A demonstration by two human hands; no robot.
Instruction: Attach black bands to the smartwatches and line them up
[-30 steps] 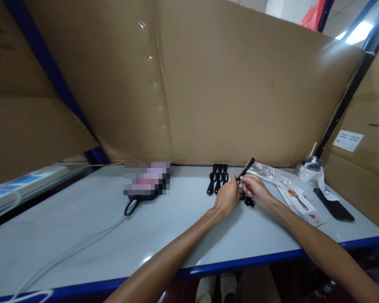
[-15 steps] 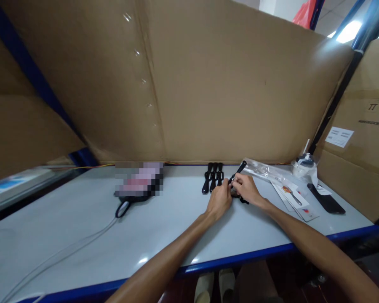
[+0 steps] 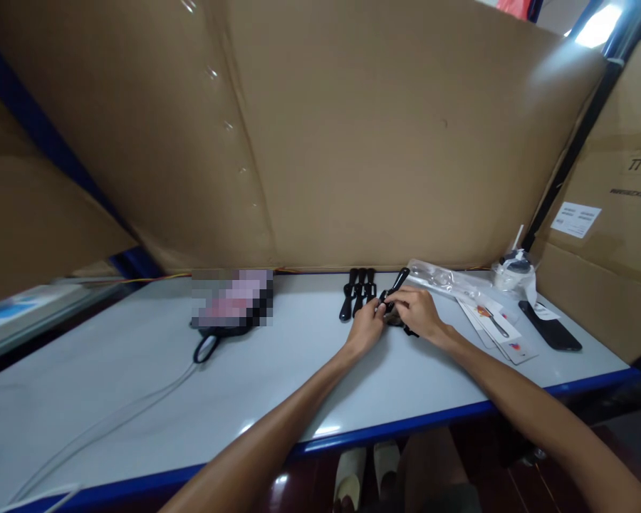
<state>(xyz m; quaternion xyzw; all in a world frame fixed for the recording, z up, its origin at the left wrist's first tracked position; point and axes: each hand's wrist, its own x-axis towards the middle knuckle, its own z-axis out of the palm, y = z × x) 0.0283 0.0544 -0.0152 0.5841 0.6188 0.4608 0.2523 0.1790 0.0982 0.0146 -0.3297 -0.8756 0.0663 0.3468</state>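
My left hand (image 3: 367,328) and my right hand (image 3: 417,311) meet near the back of the grey table (image 3: 139,385). Both pinch a slim black strap-like piece (image 3: 395,285) whose far end sticks up and away between them. Another small black part pokes out under my right hand, resting on the table. Just left of my left hand lie three similar black pieces (image 3: 357,293) side by side.
Clear plastic bags (image 3: 443,279) and printed cards (image 3: 494,322) lie right of my hands. Farther right are a dark flat phone-like object (image 3: 550,326) and a wrapped white item (image 3: 513,271). A blurred device with a cable (image 3: 229,306) sits left. Cardboard walls (image 3: 352,142) stand behind.
The view drifted so everything sits slightly lower-left. My hands stayed together on the black piece, whose raised end now leans lower toward the table.
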